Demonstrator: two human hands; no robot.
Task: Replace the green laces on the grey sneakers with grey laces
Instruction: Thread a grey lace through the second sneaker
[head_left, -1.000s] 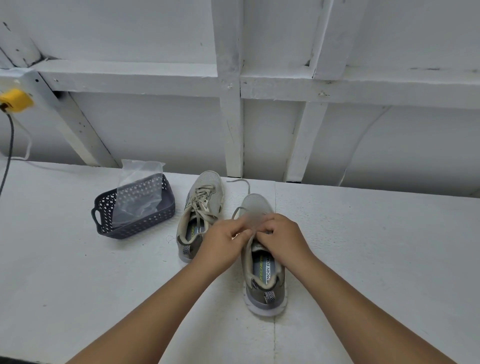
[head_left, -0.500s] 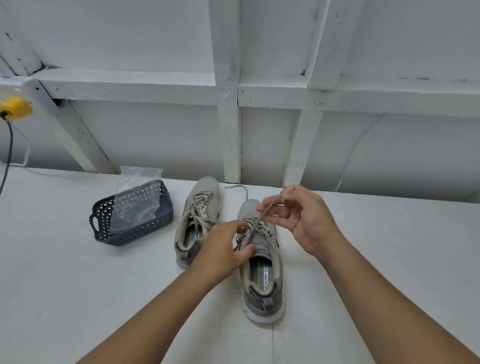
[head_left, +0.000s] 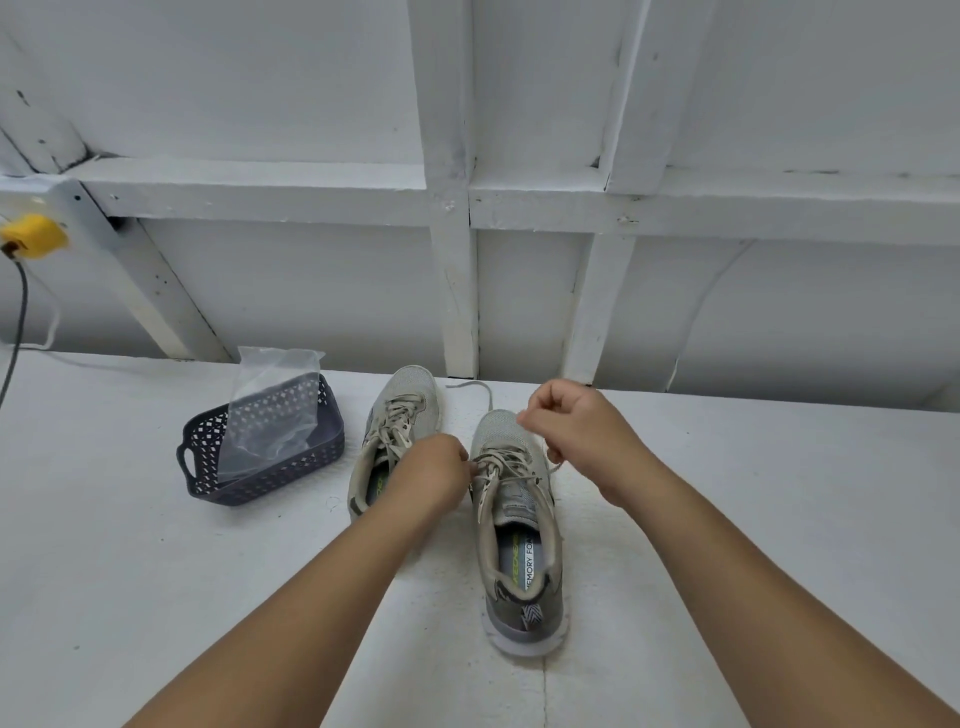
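A white table (head_left: 156, 597) is spreading across the lower half of the view. On it, two grey sneakers are lying side by side, toes pointing toward twelve o'clock. The right sneaker (head_left: 519, 545) is sitting near the centre; the left sneaker (head_left: 400, 415) is lying just beside it at its ten o'clock, partly covered by the left forearm. At nine o'clock from the shoes, a dark perforated basket (head_left: 270, 473) is holding a clear plastic bag (head_left: 272, 410) that is standing up out of it. A yellow plug (head_left: 34, 236) is hanging at the far left edge.

The left hand (head_left: 431, 475) is resting at the lacing of the right sneaker, its fingers curling in and pinching the lace (head_left: 501, 462) at the eyelets. The right hand (head_left: 576, 426) is hovering above the toe of the same shoe, clenching around a strand of that lace, which is running down from the fist to the shoe. A loose lace end (head_left: 470, 385) is trailing on the table at twelve o'clock from the toe.
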